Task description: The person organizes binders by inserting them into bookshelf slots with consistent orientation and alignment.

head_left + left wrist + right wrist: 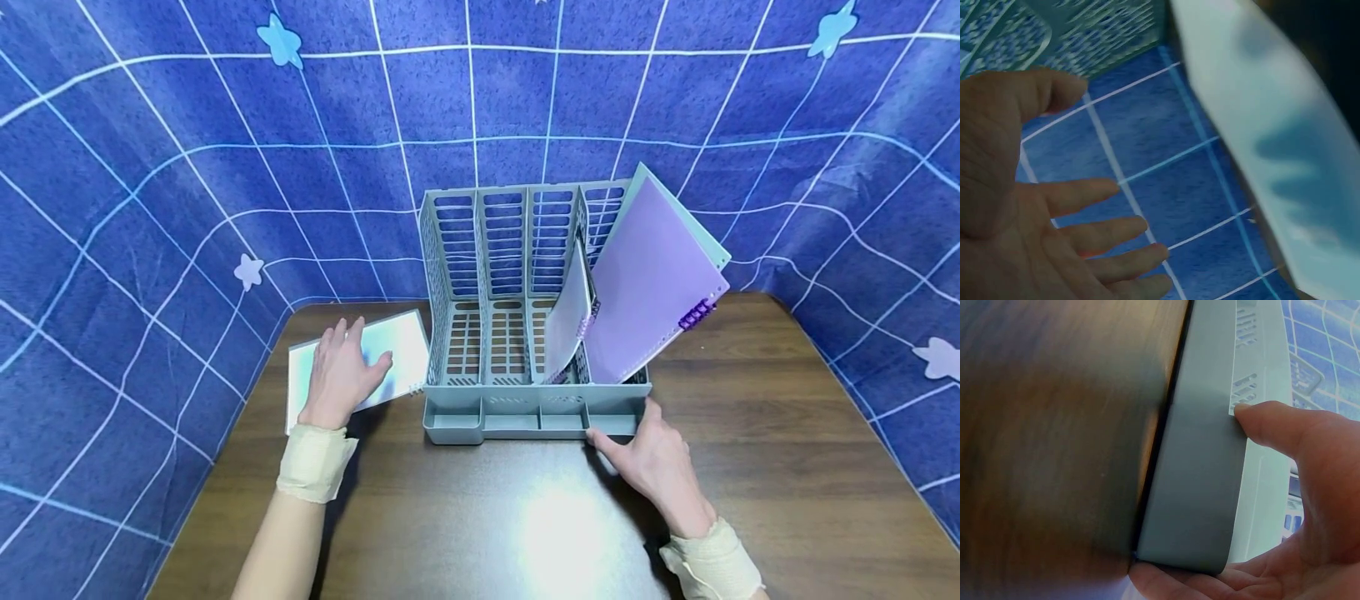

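Observation:
A grey-blue desktop file rack (510, 389) stands on the table with upright slots behind and small front trays. My right hand (663, 467) grips its front right corner; in the right wrist view the thumb (1272, 425) lies on the tray's rim and the other fingers are round the end. My left hand (341, 371), fingers extended, is over a pale spiral notebook (405, 342) lying flat left of the rack. In the left wrist view, finger shadows fall on the notebook (1241, 112). A purple ring binder (652, 275) and a smaller spiral notebook (566, 317) lean in the right slots.
Behind the purple binder a mint-green sheet or cover (708, 237) sticks out past the rack's right side. A blue curtain (345, 108) with white lines and stars hangs round the back and sides of the brown wooden table (787, 417).

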A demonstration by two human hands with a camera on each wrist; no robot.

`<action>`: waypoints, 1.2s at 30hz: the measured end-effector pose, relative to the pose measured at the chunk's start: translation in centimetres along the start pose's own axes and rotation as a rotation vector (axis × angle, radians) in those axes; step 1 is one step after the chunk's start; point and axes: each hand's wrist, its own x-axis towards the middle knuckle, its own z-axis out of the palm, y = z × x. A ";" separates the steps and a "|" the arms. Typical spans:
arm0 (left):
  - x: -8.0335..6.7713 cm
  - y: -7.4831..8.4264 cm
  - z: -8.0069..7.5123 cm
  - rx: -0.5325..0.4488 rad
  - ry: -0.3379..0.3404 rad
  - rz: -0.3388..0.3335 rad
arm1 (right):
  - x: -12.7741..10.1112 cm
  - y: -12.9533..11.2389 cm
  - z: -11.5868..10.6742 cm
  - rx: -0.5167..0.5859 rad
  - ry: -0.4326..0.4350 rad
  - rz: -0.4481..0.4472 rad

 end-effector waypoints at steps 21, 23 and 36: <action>0.5 -2.0 4.6 0.011 -0.365 0.089 | -0.1 0.1 0.0 0.000 0.000 0.002; 0.4 -1.7 4.9 0.006 -0.388 0.090 | -0.1 0.1 0.1 -0.002 0.001 0.003; 1.0 -1.5 5.9 0.028 -0.400 0.129 | 0.0 0.1 0.1 -0.007 0.007 0.006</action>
